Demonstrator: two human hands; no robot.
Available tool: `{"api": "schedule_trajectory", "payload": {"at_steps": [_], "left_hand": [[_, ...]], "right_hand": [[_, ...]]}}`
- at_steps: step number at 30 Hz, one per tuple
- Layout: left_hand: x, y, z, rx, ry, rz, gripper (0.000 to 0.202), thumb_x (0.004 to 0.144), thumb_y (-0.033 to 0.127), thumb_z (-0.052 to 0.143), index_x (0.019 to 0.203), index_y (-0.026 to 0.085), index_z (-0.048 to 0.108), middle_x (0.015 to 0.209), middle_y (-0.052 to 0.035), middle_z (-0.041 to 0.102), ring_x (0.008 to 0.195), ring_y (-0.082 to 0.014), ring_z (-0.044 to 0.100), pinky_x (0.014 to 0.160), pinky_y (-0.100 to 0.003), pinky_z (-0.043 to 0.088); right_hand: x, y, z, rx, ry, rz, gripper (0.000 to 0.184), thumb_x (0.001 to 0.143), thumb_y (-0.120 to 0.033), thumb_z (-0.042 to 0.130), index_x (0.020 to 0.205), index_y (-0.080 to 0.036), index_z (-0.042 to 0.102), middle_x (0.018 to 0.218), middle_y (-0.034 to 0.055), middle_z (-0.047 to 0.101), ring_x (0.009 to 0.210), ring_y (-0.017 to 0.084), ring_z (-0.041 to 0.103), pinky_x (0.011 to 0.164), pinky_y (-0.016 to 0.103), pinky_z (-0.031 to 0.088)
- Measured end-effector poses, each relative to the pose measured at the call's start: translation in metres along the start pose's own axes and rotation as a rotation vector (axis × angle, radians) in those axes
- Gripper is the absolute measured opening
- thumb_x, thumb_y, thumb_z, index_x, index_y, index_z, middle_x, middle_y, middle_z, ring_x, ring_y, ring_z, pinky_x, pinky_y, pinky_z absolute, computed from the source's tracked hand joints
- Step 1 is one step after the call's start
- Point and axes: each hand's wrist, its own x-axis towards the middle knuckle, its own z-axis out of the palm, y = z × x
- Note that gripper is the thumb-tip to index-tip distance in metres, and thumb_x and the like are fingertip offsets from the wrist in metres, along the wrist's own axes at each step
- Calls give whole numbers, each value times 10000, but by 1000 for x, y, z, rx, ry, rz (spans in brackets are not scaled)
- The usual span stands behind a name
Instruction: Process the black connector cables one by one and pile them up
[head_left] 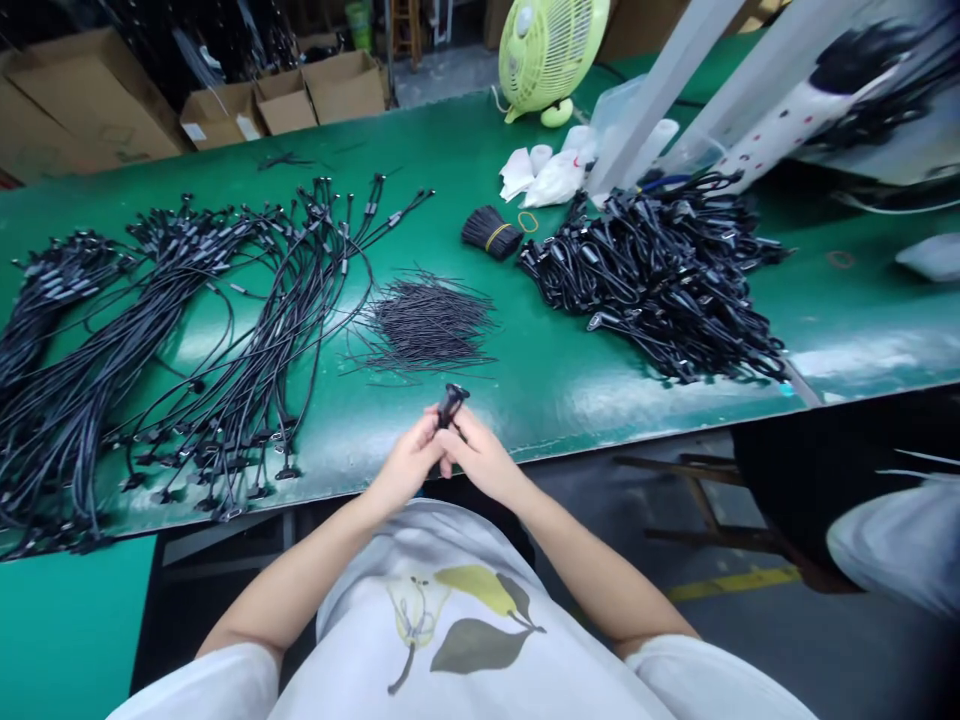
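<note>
- Plainly, the left hand (pixel 409 465) and the right hand (pixel 484 460) meet at the near edge of the green worktop (pixel 570 405), knuckles nearly touching.
- Neither hand is released: both are partly closed, fingers curled inward, and together they grasp one black moulded connector (pixel 451 405).
- The connector stands tilted upward between the two hands, its top end clear of the fingers and its lower end hidden by them. Whether a cable runs from it cannot be told.
- Nearest to the hands, just beyond the connector, lies a loose pile of short thin black wires (pixel 424 325).
- To the left of the hands, long black cables with moulded fittings (pixel 225 370) lie spread in rows, their ends reaching the worktop's near edge.
- To the right, a dense heap of black cables (pixel 660 280) sits well apart from the hands.
- Beyond the pile, a bundle of short black wires (pixel 491 232) lies tied with a yellow band, a loose rubber band (pixel 528 221) just beside it.
- Farther back stand a lime-green fan (pixel 547 50) and cardboard boxes (pixel 300 100), the boxes on the floor behind the worktop.
</note>
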Motion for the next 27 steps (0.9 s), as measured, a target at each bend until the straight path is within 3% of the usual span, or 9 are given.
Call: {"api": "schedule_trajectory", "payload": {"at_steps": [3, 5, 8, 12, 14, 16, 20, 24, 27], "left_hand": [[-6, -9, -1, 245, -114, -9, 394, 817, 388, 647, 1146, 176, 608, 1009, -79, 690, 904, -202, 642, 883, -339, 485], [-13, -10, -12, 303, -131, -20, 473, 823, 374, 635, 1258, 196, 572, 1263, -112, 623, 1137, -238, 591, 1028, -374, 423], [-25, -8, -33, 357, -80, -90, 492, 863, 437, 558, 1287, 189, 557, 1271, -130, 622, 1176, -248, 582, 1057, -396, 413], [-36, -11, -48, 399, 28, -145, 501, 855, 518, 541, 1217, 177, 596, 1163, -128, 676, 1111, -255, 624, 1015, -406, 459], [-38, -14, -47, 390, 58, -144, 502, 842, 542, 554, 1184, 181, 615, 1135, -123, 690, 1097, -261, 634, 999, -409, 475], [-37, -16, -45, 371, 71, -140, 506, 832, 553, 568, 1168, 179, 627, 1123, -125, 697, 1086, -266, 642, 994, -415, 481], [-37, -14, -41, 326, 75, -151, 493, 833, 535, 577, 1167, 177, 633, 1119, -124, 703, 1076, -261, 647, 991, -415, 483], [-44, -12, -46, 366, 42, -108, 420, 883, 456, 528, 1169, 167, 633, 1099, -111, 712, 1032, -228, 663, 954, -371, 499], [-48, -6, -59, 595, 95, 44, 344, 942, 364, 452, 1170, 174, 626, 1037, -80, 731, 968, -181, 681, 886, -303, 523]], "right_hand": [[1, 10, -5, -56, 36, 56, 303, 932, -411, 410, 999, -183, 599, 884, 51, 644, 704, 135, 616, 641, 254, 513], [4, 12, -37, -172, 188, 56, 342, 952, -424, 348, 927, -178, 585, 783, 52, 646, 721, 158, 629, 698, 279, 524], [9, 3, -127, -353, 498, 102, 333, 954, -406, 333, 989, -152, 545, 770, 88, 624, 762, 212, 610, 795, 381, 502], [19, 2, -258, -801, 966, 171, 427, 930, -286, 361, 1282, -61, 446, 1247, 262, 500, 1184, 318, 466, 1007, 503, 338], [25, 15, -297, -1084, 958, 269, 558, 929, -303, 399, 1390, 9, 359, 1316, 300, 454, 1241, 333, 426, 1028, 485, 313], [29, 33, -312, -1269, 852, 327, 693, 940, -365, 423, 1447, 76, 256, 1363, 333, 414, 1285, 335, 393, 1040, 448, 301], [29, 57, -303, -1431, 805, 341, 780, 958, -427, 418, 1466, 123, 196, 1377, 385, 382, 1300, 340, 388, 998, 429, 308], [28, 69, -301, -1501, 814, 214, 656, 900, -356, 540, 1440, -13, 395, 1232, 326, 548, 1198, 357, 480, 883, 486, 343], [35, 80, -311, -1487, 831, 67, 541, 899, -344, 495, 1378, -93, 512, 1091, 311, 624, 1086, 357, 573, 738, 513, 366]]}}
